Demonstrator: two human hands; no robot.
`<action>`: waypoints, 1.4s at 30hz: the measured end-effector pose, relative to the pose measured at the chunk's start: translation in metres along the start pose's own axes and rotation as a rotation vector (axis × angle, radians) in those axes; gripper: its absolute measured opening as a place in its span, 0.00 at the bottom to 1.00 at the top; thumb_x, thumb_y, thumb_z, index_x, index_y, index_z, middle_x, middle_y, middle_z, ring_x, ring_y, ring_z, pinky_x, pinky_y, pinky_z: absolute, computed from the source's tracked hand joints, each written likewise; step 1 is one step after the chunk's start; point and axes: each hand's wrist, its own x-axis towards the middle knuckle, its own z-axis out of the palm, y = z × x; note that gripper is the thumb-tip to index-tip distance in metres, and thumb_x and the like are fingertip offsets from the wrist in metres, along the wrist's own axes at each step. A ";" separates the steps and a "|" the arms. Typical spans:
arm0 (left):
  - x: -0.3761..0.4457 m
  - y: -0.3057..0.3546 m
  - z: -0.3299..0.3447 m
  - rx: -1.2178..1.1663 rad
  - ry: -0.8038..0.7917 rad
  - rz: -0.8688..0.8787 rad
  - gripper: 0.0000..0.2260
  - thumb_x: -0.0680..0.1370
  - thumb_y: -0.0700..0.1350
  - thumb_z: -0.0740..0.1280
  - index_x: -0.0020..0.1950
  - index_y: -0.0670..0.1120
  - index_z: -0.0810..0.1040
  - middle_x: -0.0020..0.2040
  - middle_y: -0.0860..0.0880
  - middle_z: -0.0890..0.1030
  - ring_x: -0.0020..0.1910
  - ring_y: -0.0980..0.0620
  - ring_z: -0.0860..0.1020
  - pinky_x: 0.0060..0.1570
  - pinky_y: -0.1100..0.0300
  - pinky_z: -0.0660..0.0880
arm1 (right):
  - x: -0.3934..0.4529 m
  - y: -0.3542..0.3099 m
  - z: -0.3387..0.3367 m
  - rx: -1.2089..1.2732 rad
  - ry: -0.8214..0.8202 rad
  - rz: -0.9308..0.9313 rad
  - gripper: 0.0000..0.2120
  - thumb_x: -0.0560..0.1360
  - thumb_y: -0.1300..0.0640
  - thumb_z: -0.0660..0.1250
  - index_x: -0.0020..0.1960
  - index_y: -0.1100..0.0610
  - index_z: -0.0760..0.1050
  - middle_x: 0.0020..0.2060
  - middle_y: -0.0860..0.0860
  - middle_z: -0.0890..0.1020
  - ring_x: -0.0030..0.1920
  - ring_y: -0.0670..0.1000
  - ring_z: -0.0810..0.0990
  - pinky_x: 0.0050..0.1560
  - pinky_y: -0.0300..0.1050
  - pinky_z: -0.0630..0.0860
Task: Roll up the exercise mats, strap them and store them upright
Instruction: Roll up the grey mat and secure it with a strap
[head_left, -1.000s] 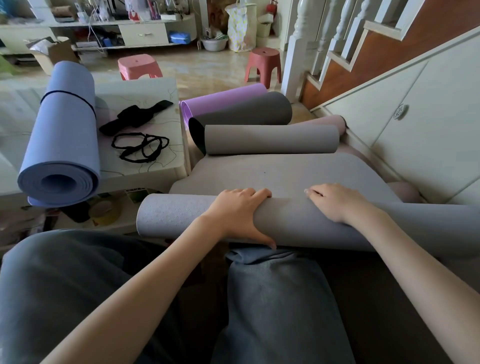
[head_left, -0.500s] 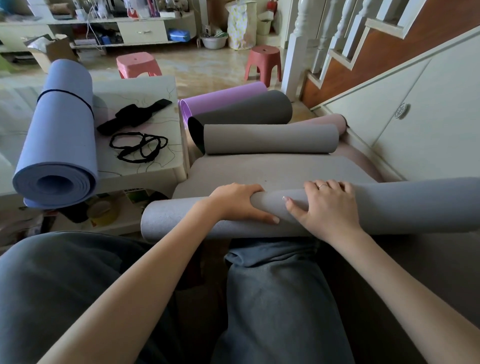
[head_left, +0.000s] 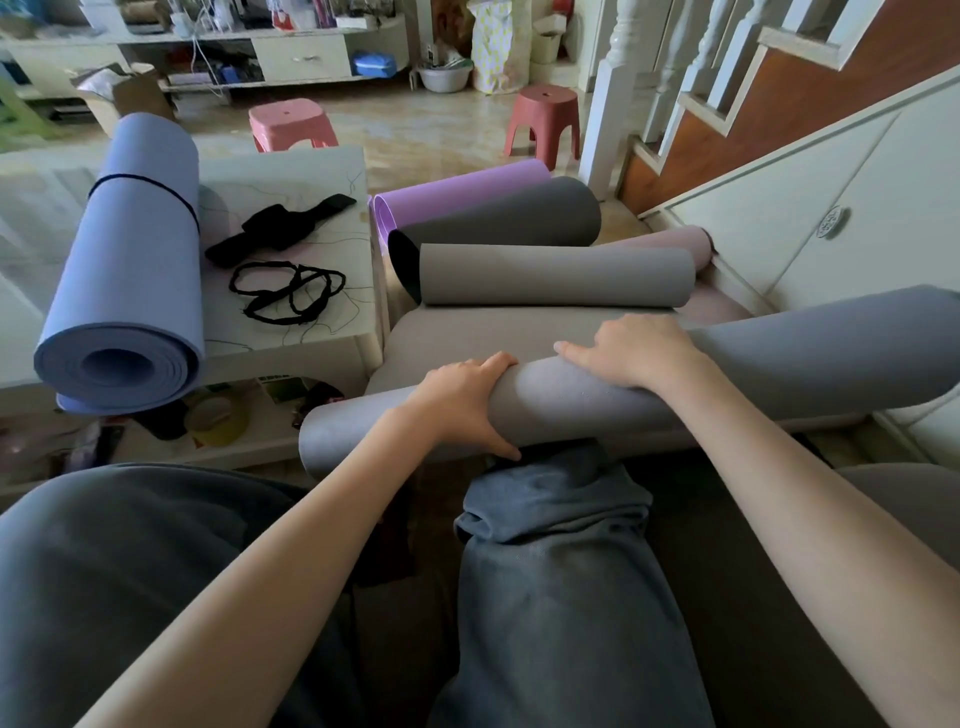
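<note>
- Grey mat (head_left: 597, 395), partly rolled, lies across the floor in front of the knees; its unrolled part (head_left: 493, 332) stretches ahead.
- Left hand (head_left: 462, 402) grips the roll, fingers over the top, thumb under the near side.
- Right hand (head_left: 636, 351) lies on top of the roll, fingers curved over it.
- Beyond: curled far end of the grey mat (head_left: 556, 275), dark grey mat (head_left: 498, 223), purple mat (head_left: 457, 195), pink mat (head_left: 680, 241).
- Blue mat (head_left: 130, 270), rolled with a thin band around it, lies on the low table (head_left: 311, 332), beside black straps (head_left: 285, 291).
</note>
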 end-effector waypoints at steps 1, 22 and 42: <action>0.005 0.001 -0.002 0.010 -0.019 0.006 0.45 0.60 0.66 0.76 0.71 0.54 0.61 0.61 0.50 0.76 0.59 0.47 0.75 0.58 0.48 0.73 | 0.000 0.003 0.003 0.048 0.009 0.002 0.30 0.78 0.32 0.45 0.42 0.54 0.75 0.42 0.53 0.78 0.48 0.56 0.77 0.41 0.47 0.65; 0.006 0.003 -0.004 0.238 0.020 0.003 0.53 0.61 0.63 0.78 0.77 0.53 0.51 0.71 0.47 0.65 0.69 0.43 0.66 0.66 0.43 0.64 | -0.017 0.006 0.004 0.061 -0.150 -0.138 0.43 0.53 0.25 0.72 0.58 0.51 0.69 0.52 0.51 0.79 0.52 0.56 0.77 0.50 0.51 0.75; -0.067 0.065 -0.059 0.091 -0.408 0.092 0.30 0.59 0.59 0.80 0.55 0.55 0.71 0.46 0.59 0.75 0.48 0.55 0.74 0.44 0.59 0.70 | -0.093 0.012 -0.057 0.252 -0.728 -0.234 0.29 0.58 0.33 0.75 0.54 0.48 0.81 0.47 0.43 0.84 0.47 0.44 0.84 0.53 0.43 0.79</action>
